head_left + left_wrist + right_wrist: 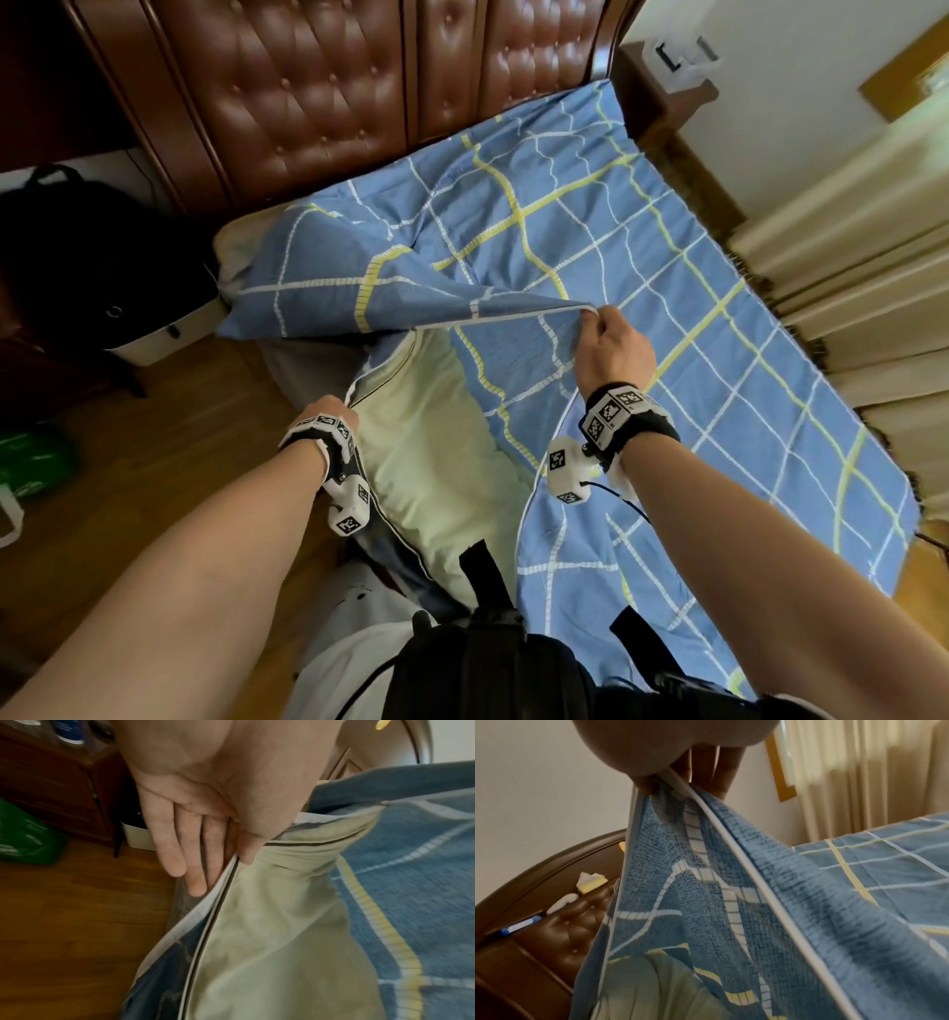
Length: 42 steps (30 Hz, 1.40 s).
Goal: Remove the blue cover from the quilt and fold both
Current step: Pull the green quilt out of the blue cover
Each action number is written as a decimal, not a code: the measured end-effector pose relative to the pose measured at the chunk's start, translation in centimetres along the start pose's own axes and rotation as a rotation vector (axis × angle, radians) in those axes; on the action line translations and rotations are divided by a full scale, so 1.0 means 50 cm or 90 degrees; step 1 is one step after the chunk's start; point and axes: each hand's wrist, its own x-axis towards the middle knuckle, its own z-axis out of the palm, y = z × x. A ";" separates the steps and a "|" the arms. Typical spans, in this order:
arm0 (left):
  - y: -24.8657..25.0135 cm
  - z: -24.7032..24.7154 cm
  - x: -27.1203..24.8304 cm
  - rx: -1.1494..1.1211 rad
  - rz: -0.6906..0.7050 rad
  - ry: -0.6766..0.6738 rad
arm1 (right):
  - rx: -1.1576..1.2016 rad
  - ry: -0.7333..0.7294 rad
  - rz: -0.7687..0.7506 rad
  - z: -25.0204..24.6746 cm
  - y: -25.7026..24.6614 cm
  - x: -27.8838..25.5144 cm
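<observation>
Across the bed (241, 241), in front of the brown tufted leather headboard (308, 92), your blue cotton cover with white and yellow grid lines (693, 360) lies spread nearly flat, so its open side faces you and can be peeled back. Inside the opening, the pale green quilt (436, 462) shows as a wedge near the bed's edge; most of it appears to be inside the cover, so removal looks barely begun.

Your right hand (613, 349) pinches the white-piped upper edge of the cover and lifts it into a tent, likely to widen the mouth. Your left hand (328, 411) sits at the lower edge of the opening: in the left wrist view its fingers (177, 850) lie straight under the dark-piped quilt border (213, 912) and the thumb presses on top, pinning the quilt so it stays while the cover is drawn away.
</observation>
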 end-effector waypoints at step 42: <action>0.045 0.846 -0.195 0.847 0.705 -0.052 | 0.171 -0.225 0.874 0.321 0.842 -0.806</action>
